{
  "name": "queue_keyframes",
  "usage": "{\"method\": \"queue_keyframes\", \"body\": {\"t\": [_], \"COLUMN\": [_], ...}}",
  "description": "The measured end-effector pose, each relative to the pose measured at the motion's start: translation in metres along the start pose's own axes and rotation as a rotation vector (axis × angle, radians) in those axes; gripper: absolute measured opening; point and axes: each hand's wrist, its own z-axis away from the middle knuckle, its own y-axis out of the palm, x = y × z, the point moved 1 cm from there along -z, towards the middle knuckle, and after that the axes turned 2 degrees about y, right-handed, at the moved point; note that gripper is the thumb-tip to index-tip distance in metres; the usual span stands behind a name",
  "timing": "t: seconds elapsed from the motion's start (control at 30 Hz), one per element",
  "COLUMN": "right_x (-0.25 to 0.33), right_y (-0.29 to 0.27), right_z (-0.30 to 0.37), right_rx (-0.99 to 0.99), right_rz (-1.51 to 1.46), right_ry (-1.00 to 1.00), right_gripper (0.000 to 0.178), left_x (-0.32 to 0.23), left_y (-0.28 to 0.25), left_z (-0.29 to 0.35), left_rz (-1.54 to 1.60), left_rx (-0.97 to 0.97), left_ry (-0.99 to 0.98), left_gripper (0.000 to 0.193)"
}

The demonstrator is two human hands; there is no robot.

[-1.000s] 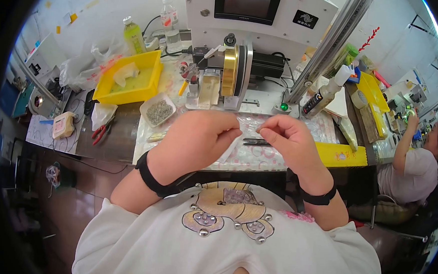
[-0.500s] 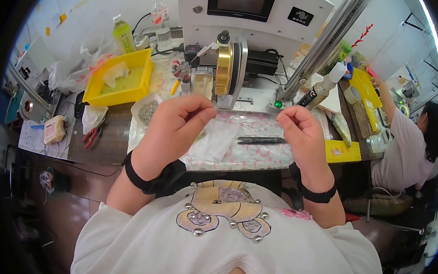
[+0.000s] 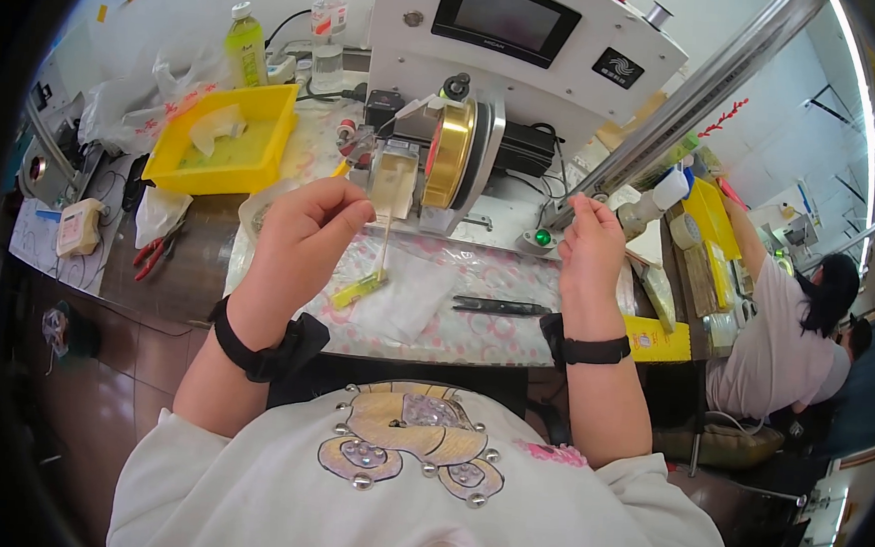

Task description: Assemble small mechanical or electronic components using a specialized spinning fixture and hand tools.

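Note:
My left hand is closed in a pinch, in front of a small clear block on a white bench machine. Farther right, my right hand is raised with thumb and fingertips pressed together, near a green button. Anything between the fingers of either hand is too fine to make out. Between the hands stands the machine's gold wheel. Below it lie dark tweezers, a white tissue and a small yellow-green piece with a thin stick by it.
A yellow tray, red-handled pliers and two bottles, one green, are at the left. A metal post rises on the right beside a white-capped bottle. Another person sits at the far right.
My right hand has risen toward the metal post, its fingertips now pointing up. My left hand has moved left, uncovering the yellow-green piece. The whole view has shifted and tilted slightly.

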Motion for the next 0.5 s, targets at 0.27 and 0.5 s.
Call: {"method": "queue_keyframes", "body": {"t": [0.27,0.5], "right_x": [-0.019,-0.025], "right_y": [0.028,0.054], "right_z": [-0.019,-0.018], "right_rx": [0.062,0.303], "right_rz": [0.120,0.098], "right_ry": [0.062,0.184], "right_gripper": [0.011,0.009], "left_x": [0.029,0.039], "left_y": [0.003,0.006], "left_z": [-0.026,-0.044], "left_rz": [-0.078,-0.243], "left_rx": [0.012,0.070], "left_ry": [-0.022,-0.148], "left_gripper": [0.007,0.021]}}
